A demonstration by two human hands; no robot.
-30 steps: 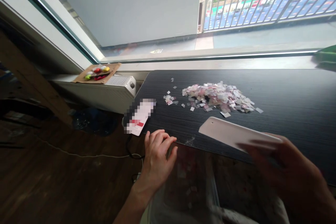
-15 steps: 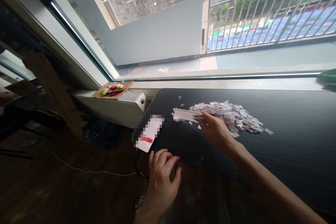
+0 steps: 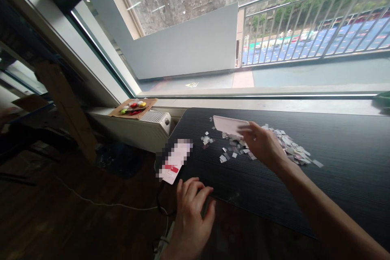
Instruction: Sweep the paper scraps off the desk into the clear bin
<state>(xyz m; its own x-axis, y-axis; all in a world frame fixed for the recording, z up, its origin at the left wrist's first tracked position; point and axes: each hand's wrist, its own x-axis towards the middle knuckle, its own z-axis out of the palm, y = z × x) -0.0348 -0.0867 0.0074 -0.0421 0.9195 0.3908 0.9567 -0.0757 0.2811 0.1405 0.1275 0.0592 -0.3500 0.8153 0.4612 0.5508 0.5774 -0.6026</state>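
Observation:
My right hand (image 3: 260, 140) grips a flat, pale pink rectangular piece (image 3: 228, 125) by its right end. The piece is tilted on edge over the black table, and I cannot tell whether it touches the scraps. Under and behind that hand lies a heap of small paper scraps (image 3: 294, 146), pale pink and whitish, partly hidden by the hand. A few loose scraps (image 3: 207, 139) lie to the left of it. At the table's near edge my left hand (image 3: 193, 211) holds nothing, its fingers apart and slightly curled.
A partly blurred-out phone-like slab (image 3: 171, 174) with red marks lies at the left end of the black table (image 3: 347, 142). Beyond stands a radiator (image 3: 155, 118), with cardboard (image 3: 117, 109) bearing small coloured items beside it. A white cable (image 3: 115, 205) runs across the floor.
My right hand has moved the pink piece rightward and away from me. Scraps now show spread out where it was, with a small cluster apart on the left. My left hand stays much the same.

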